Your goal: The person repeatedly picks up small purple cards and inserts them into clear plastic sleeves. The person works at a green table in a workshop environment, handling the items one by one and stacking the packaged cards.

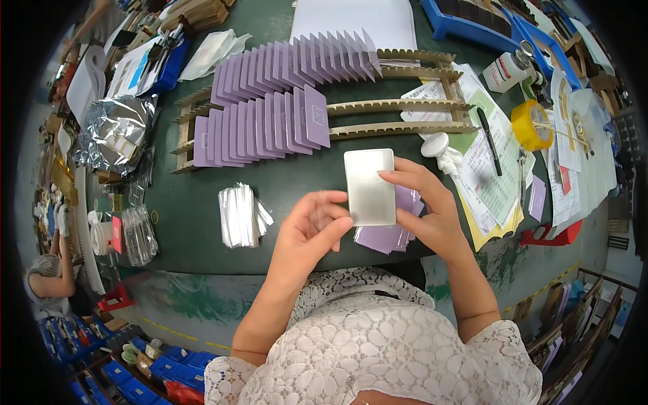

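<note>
A flat silver rectangular metal card (370,189) with rounded corners is held upright over the near edge of the table. My right hand (432,209) grips its right side, one fingertip on the face and the thumb at the lower right. At its left edge is my left hand (314,223), thumb at the lower left corner and fingers curled near the side, partly blurred. Beneath the card lies a pile of purple cards (385,237), partly covered by the right hand. To the left rests a stack of shiny clear-and-silver strips (238,216).
Two rows of purple cards (253,131) lean in notched wooden racks (398,128) beyond my hands. Papers (496,196) with a black pen (489,142), yellow tape (532,126) and a white bottle (506,71) lie right. Silver film bags (118,131) lie left, and another person (54,277) works there.
</note>
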`<state>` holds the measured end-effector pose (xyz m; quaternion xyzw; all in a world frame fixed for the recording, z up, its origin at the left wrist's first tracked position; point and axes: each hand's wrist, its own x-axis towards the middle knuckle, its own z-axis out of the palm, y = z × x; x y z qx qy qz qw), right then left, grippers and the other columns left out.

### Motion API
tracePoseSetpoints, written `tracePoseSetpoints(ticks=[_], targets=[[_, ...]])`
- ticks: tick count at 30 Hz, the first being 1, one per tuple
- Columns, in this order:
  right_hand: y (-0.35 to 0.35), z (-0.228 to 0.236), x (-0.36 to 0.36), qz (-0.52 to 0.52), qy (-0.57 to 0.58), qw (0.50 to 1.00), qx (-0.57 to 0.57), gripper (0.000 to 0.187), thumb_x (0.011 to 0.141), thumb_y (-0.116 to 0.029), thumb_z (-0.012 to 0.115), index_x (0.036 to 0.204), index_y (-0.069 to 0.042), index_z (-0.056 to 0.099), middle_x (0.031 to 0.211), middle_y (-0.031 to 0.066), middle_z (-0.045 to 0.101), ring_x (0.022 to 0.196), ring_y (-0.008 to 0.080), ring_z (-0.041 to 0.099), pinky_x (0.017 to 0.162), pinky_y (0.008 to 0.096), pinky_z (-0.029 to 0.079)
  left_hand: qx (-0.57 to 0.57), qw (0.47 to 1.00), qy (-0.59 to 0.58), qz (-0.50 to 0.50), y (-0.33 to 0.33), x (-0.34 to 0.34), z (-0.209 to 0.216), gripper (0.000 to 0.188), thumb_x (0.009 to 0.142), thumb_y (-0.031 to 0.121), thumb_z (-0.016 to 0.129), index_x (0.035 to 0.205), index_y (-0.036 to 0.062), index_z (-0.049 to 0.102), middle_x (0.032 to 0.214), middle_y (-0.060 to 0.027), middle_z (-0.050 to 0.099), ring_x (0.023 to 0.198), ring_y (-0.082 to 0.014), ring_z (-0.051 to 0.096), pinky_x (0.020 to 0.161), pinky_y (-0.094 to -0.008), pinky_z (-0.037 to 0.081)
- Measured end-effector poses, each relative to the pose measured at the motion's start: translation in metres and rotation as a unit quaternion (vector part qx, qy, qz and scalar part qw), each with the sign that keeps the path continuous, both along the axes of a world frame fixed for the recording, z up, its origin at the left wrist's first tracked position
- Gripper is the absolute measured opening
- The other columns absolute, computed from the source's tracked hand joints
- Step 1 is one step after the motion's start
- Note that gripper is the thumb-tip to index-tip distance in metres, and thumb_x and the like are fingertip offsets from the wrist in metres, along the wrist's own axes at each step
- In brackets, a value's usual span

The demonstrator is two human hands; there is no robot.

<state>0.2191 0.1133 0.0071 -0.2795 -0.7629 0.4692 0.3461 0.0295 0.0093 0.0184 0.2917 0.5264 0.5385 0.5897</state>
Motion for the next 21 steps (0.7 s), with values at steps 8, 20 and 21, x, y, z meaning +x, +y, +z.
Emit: tracePoseSetpoints(ticks=[8, 20, 21], targets=[[-0.003, -0.004, 0.002, -0.034, 0.016, 0.998, 0.046, 0.043, 0.073, 0.002, 0.066, 0.116, -0.008, 0.063, 0.118, 0.0127, 0.060, 0.106, 0.0239, 0.060, 0.089, 0.0324, 0.048, -0.046, 0.999, -0.026, 0.011, -0.005, -0.010, -0.008, 0.028, 0.097, 0.022, 0.048, 0.107, -0.0024, 0.057, 0.083, -0.0097, 0.065, 0.066, -0.0150, 0.061, 0.059, -0.0242, 0.046], [-0.023, 0.015, -0.008, -0.042, 0.148, 0.949, -0.276, 0.016, 0.091, -0.006, 0.058, 0.104, 0.004, 0.057, 0.080, 0.0099, 0.067, 0.068, 0.0118, 0.062, 0.064, 0.0239, 0.049, -0.038, 0.998, 0.018, -0.045, -0.009, 0.007, 0.001, 0.015, 0.091, 0.013, 0.060, 0.094, -0.0015, 0.064, 0.089, -0.0147, 0.069, 0.083, -0.0205, 0.068, 0.072, -0.0295, 0.054], [-0.025, 0.013, -0.009, -0.043, 0.117, 0.952, -0.280, 0.015, 0.090, -0.007, 0.059, 0.103, 0.003, 0.058, 0.079, 0.0082, 0.066, 0.067, 0.0105, 0.061, 0.063, 0.0232, 0.048, -0.047, 0.998, 0.005, -0.048, -0.008, 0.007, 0.003, 0.017, 0.091, 0.014, 0.059, 0.094, -0.0012, 0.064, 0.089, -0.0145, 0.069, 0.083, -0.0206, 0.069, 0.072, -0.0294, 0.054]])
